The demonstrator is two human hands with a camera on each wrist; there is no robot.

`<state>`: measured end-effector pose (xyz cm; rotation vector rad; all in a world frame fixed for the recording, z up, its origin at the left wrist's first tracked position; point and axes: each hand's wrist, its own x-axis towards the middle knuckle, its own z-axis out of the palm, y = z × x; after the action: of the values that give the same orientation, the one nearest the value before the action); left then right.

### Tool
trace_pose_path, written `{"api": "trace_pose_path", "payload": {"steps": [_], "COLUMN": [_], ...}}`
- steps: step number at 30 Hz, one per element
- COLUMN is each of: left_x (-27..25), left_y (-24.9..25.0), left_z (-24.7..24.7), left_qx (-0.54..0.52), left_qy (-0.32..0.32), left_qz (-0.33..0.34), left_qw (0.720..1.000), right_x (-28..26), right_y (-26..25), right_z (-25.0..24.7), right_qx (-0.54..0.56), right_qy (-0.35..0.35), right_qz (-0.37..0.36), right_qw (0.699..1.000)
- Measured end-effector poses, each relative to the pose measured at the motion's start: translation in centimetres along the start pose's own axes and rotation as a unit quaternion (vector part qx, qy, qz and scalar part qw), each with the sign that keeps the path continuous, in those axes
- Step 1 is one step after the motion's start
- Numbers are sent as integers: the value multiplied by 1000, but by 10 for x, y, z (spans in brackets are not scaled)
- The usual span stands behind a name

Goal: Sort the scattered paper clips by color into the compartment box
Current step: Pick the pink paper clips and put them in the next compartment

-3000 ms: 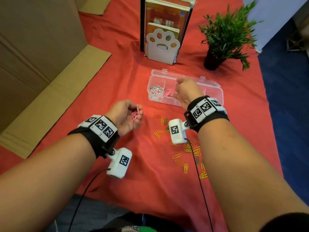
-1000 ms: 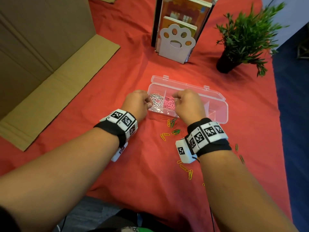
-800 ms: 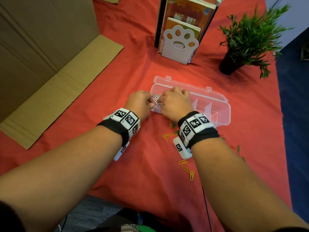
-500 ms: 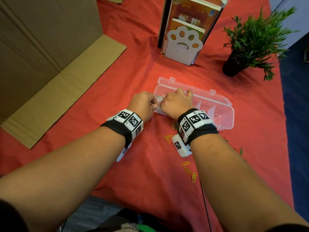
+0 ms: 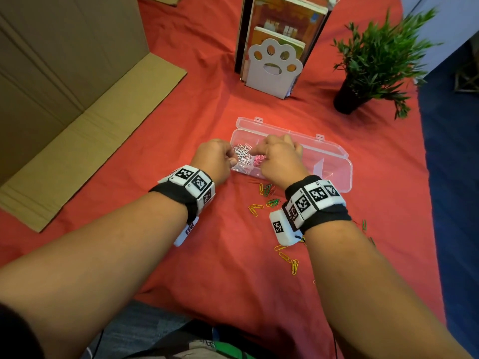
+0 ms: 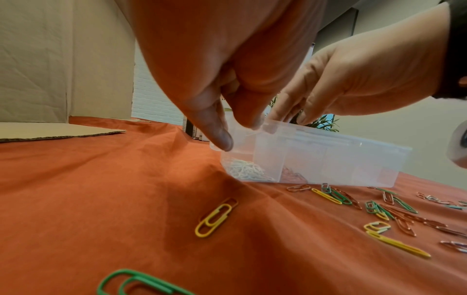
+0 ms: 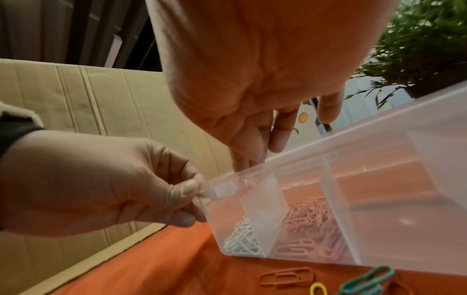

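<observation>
On the red tabletop (image 5: 228, 255), the box (image 5: 334, 164) holds white clips (image 5: 242, 154) and pink clips (image 5: 259, 159) in neighbouring compartments. Left grip (image 5: 215, 159) pinches its corner; right grip (image 5: 281, 158), fingers extended, reaches inside. Loose clips (image 5: 269, 200) lie beside; plant (image 5: 373, 58), bookend (image 5: 274, 66), cardboard (image 5: 77, 73) behind.

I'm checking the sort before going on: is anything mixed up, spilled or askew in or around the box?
Nothing stands out. The white clips and pink clips lie in separate compartments of the box. The yellow, green and orange clips on the cloth are simply not sorted yet.
</observation>
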<state>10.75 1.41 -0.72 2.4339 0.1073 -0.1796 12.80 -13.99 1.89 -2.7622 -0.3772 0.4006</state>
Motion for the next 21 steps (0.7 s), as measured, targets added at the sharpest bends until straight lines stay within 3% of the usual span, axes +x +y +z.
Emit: {"api": "trace_pose_path", "payload": {"steps": [5,10,16,18,21], "left_x": [0,0,0,-1,-2], "left_y": [2,3,0,-1,-2], "left_z": [-1,-1,2,4,3], "left_qx": [3,-1,-13,-66,-153], "left_qy": [-2,-6,4,21,24], "left_qz": [-7,-12,-13,-14,-25], "left_qw": [1000,1000,1000,997,988], "right_x": [-4,0,2,6,13], "right_y": [2,-6,-1,-5,-15], "right_z": [-4,-1,-1,-3,-4], "right_qx": [92,-29,-38,-44,-130], "right_qy": [23,-19,12,-11,-99], "right_qz": [55,6,-12,-32,-50], "right_qw": [994,999,999,998,985]}}
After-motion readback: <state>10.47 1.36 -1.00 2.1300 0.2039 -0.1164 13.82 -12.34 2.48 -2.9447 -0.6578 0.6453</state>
